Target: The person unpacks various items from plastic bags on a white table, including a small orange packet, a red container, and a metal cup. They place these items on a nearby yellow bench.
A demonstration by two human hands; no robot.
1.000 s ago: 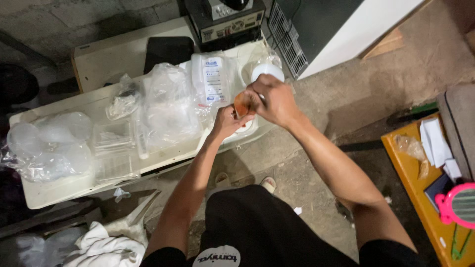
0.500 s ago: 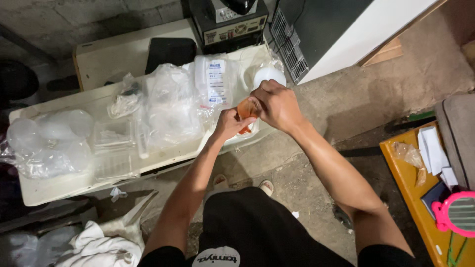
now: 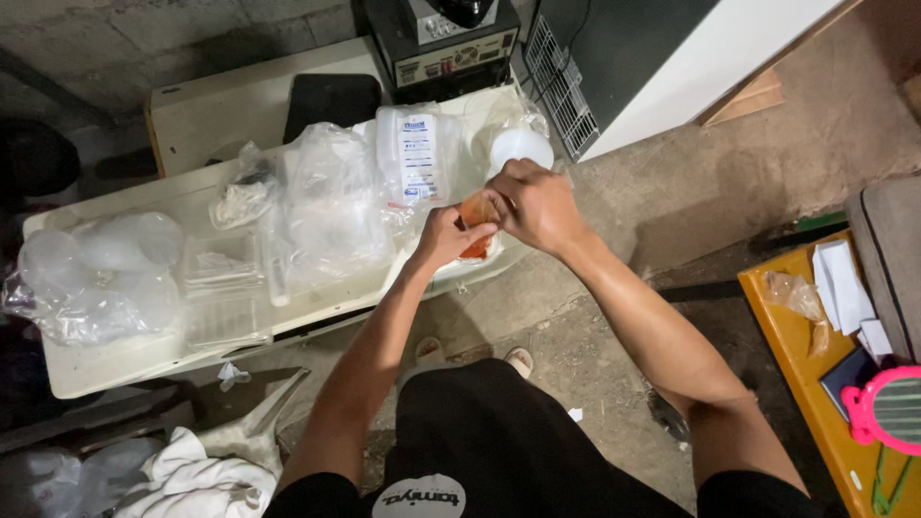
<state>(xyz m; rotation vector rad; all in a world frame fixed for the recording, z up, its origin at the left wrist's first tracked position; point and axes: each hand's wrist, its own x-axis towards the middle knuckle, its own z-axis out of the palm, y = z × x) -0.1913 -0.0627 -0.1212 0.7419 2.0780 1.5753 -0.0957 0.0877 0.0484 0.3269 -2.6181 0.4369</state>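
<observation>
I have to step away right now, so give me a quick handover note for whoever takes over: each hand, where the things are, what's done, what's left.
Left hand: grip closed on the orange packet, holding it from below.
Right hand: fingers pinching the packet's top edge.
Packet sits over the near right corner of the white table, just in front of a white bowl.
Clear plastic bags and stacked clear containers lie to the left, untouched.
Done: packet is in hand. Whether it is open cannot be seen.
</observation>
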